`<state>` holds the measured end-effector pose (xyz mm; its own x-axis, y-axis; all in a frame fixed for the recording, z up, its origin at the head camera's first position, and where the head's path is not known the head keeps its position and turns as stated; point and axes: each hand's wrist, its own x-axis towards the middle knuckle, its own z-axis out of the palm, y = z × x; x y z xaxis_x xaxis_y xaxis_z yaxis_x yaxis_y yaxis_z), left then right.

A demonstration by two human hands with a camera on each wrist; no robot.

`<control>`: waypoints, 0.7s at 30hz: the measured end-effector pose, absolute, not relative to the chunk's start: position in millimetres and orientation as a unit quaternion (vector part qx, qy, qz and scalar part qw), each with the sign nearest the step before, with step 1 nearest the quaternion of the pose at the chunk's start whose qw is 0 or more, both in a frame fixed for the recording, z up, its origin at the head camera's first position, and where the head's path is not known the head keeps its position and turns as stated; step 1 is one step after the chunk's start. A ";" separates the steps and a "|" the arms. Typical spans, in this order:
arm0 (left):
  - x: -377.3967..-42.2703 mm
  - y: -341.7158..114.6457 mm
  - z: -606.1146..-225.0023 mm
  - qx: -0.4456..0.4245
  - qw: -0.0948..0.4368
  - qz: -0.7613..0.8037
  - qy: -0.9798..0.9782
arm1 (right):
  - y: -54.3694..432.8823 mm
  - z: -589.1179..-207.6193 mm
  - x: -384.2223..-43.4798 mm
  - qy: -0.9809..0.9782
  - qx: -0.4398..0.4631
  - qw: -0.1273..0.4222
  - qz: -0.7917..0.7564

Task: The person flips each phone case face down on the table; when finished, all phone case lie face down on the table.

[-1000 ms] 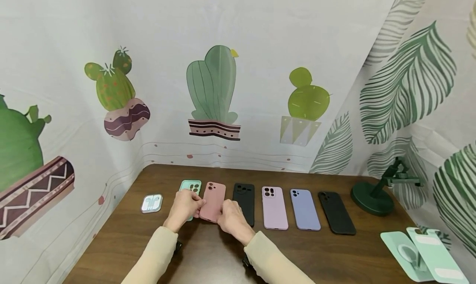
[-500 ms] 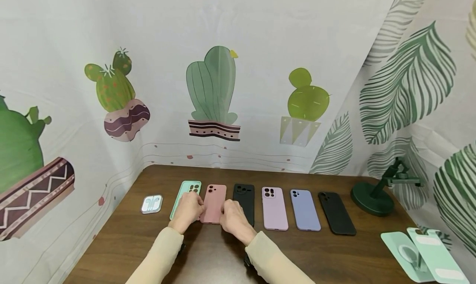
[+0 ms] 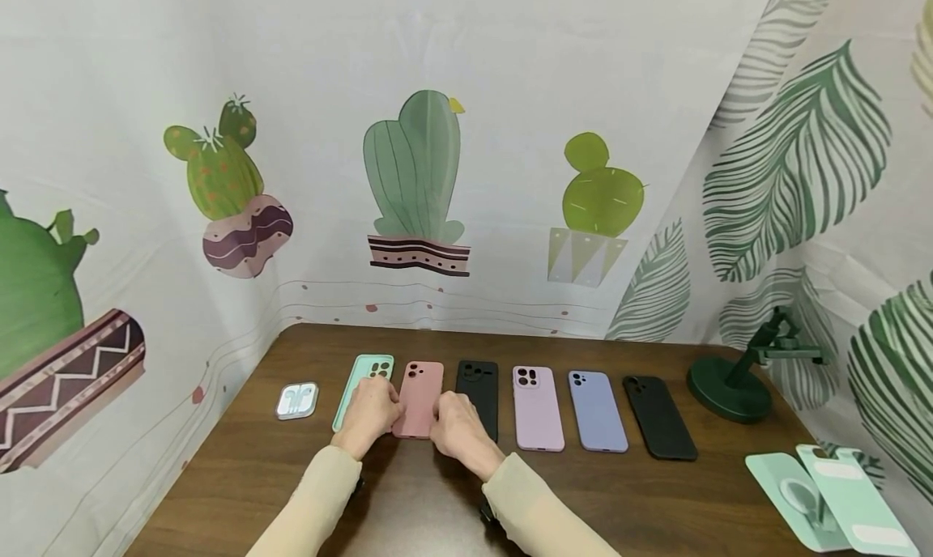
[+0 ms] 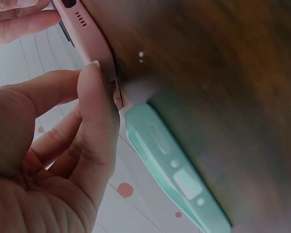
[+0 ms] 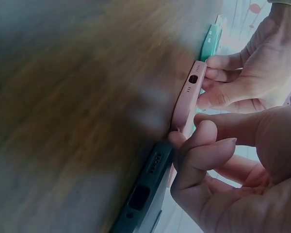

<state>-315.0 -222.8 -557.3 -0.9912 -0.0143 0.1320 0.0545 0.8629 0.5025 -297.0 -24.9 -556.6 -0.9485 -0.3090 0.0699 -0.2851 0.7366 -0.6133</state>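
Note:
A pink phone case (image 3: 420, 397) lies back up on the wooden table in a row of cases. My left hand (image 3: 370, 410) grips its left edge near the bottom corner, thumb and fingers curled. At the opposite edge, my right hand (image 3: 459, 429) pinches the lower right corner; the right wrist view shows those bent fingers (image 5: 203, 145) against it. Just left of it is a mint-green case (image 4: 169, 165), partly hidden under my left hand in the head view. A black case (image 3: 481, 387) lies close on the right, its lower left part behind my right hand.
Further right lie a lilac case (image 3: 539, 411), a periwinkle case (image 3: 599, 411) and another black case (image 3: 659, 419). Boxed earphones (image 3: 297, 400) are at the left. A dark green stand (image 3: 731, 391) and a mint folding stand (image 3: 853, 492) occupy the right side.
Over the first half second the pink case settled slightly toward me and straightened in the row, and my left hand shifted slightly right. Since then almost nothing has moved.

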 end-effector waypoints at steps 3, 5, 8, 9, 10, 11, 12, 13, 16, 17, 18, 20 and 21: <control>-297.0 -216.9 -538.3 -0.021 0.110 -0.268 -0.957 | -25.3 -556.7 -295.0 0.927 -0.165 0.007 -0.337; -283.5 -212.9 -521.2 -0.025 0.141 -0.271 -0.952 | -25.5 -554.4 -292.7 0.921 -0.174 -0.012 -0.350; -272.0 -212.5 -503.8 -0.012 0.157 -0.267 -0.951 | -25.8 -551.4 -291.4 0.912 -0.181 -0.029 -0.368; -270.7 -213.9 -501.1 -0.003 0.155 -0.266 -0.952 | -25.8 -550.1 -291.6 0.910 -0.182 -0.031 -0.372; -268.1 -214.4 -495.1 0.009 0.144 -0.269 -0.952 | -26.4 -549.8 -292.6 0.909 -0.182 -0.029 -0.375; -267.5 -216.6 -493.4 0.018 0.140 -0.268 -0.953 | -27.1 -549.0 -293.4 0.907 -0.179 -0.023 -0.380; -267.3 -219.1 -492.6 0.021 0.141 -0.265 -0.954 | -28.6 -551.8 -295.9 0.908 -0.176 -0.021 -0.379; -267.4 -221.8 -491.7 0.026 0.139 -0.267 -0.953 | -30.3 -555.2 -298.7 0.909 -0.176 -0.021 -0.378; -270.0 -233.7 -497.1 0.021 0.157 -0.257 -0.953 | -38.0 -556.7 -301.1 0.909 -0.170 -0.019 -0.380; -269.4 -237.0 -496.9 0.022 0.160 -0.254 -0.954 | -41.4 -556.7 -301.0 0.908 -0.174 -0.020 -0.381; -269.3 -240.3 -496.7 0.023 0.159 -0.253 -0.954 | -44.1 -548.7 -295.8 0.904 -0.174 -0.017 -0.389; -268.4 -245.8 -494.5 0.030 0.152 -0.250 -0.956 | -50.0 -534.9 -287.6 0.898 -0.176 -0.008 -0.403; -268.5 -248.6 -493.5 0.032 0.147 -0.249 -0.957 | -52.6 -524.2 -280.1 0.898 -0.177 -0.010 -0.402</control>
